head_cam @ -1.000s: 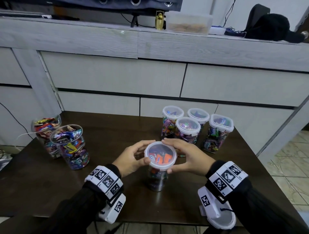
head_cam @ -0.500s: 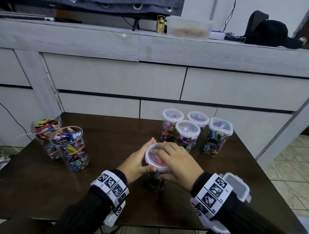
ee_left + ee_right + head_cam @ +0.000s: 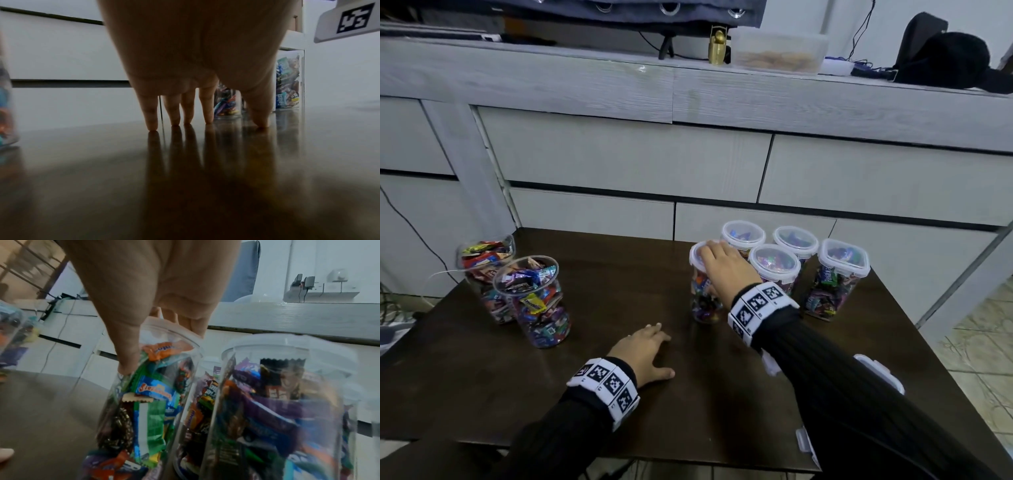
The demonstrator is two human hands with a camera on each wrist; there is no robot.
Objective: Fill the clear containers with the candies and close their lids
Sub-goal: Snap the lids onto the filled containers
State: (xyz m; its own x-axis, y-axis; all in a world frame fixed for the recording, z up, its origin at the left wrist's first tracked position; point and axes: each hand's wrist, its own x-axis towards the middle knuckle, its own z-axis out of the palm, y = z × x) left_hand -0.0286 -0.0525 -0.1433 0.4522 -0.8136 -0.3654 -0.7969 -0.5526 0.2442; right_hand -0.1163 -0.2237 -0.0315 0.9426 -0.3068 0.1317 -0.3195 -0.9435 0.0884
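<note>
A clear round container (image 3: 700,294) full of wrapped candies, its white lid on, stands on the dark table (image 3: 585,394) just left of several other lidded containers. My right hand (image 3: 722,270) grips it from above, fingers over the lid and thumb down the side. In the right wrist view the right hand (image 3: 156,344) holds this container (image 3: 148,402), close beside a neighbouring lidded container (image 3: 277,394). My left hand (image 3: 650,346) rests on the table with fingers spread and holds nothing; in the left wrist view the fingertips (image 3: 152,126) touch the tabletop.
Three round lidded containers (image 3: 774,262) and a square one (image 3: 842,257) stand at the back right. Two open jars of candies (image 3: 530,298) stand at the left. Loose lids (image 3: 880,373) lie near the right front edge, partly under my right sleeve. A grey cabinet (image 3: 619,161) runs behind the table.
My right hand has carried the lidded container from the table's middle back to the group of closed containers. My left hand let go of it and came down flat on the table.
</note>
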